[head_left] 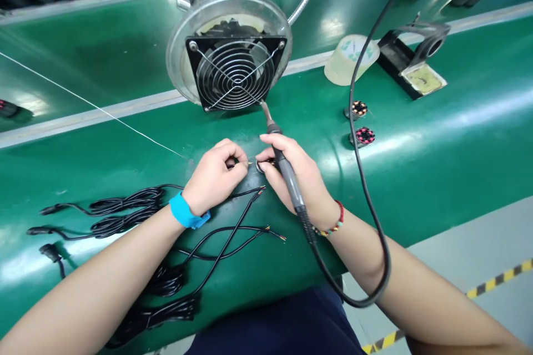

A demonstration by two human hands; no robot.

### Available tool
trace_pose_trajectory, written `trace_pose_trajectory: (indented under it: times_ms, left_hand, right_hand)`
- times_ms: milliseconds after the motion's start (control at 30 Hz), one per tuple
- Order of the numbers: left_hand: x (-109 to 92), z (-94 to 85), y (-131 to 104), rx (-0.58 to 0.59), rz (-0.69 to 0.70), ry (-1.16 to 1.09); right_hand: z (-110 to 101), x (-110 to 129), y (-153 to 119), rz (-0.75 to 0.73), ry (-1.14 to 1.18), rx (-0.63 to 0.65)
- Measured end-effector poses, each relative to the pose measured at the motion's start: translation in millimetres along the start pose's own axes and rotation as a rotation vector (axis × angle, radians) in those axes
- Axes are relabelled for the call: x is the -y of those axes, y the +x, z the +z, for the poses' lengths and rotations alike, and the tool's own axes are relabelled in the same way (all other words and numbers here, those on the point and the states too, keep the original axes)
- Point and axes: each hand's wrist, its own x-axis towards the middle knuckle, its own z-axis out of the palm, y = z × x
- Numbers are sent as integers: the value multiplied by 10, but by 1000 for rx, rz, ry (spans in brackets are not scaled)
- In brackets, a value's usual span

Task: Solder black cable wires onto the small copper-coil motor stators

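Note:
My left hand [216,175], wearing a blue wristband, is closed in a pinch on a black cable; its thin stripped wire tips [250,163] stick out past the fingertips. My right hand [308,175] grips a soldering iron [289,180], whose tip points up and away towards the fan. The same hand's thumb and fingers also pinch a small round part [260,166], mostly hidden, resembling the wound motor stators nearby. A small gap separates the wire tips from this part. Other black cables [233,237] with bare coloured wire ends lie below my hands.
A fume extractor fan [236,75] hangs just beyond my hands. Right of it are a tape roll [350,61], a soldering iron stand [412,61] and two stators [363,136]. Solder wire [104,111] slants in from the left. The iron's cord [362,177] loops over my right forearm.

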Motion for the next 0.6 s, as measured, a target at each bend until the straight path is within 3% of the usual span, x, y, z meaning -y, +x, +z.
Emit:
trace_pose_trajectory:
  times_ms: [267,400,500,600]
  left_hand:
    - [-6,-51,-21,-8,47,32]
    - [-6,-70,-3,61,-103,-168]
    - [-20,-69,15,86,-216,-320]
    - [-36,-63,17,86,-221,-387]
  right_hand:
    - [140,-55,80,-31,-120,67]
    - [124,-51,53,-1,-120,-38]
    - [115,-38,23,-3,-133,-7]
    - [119,-24,7,-17,-151,33]
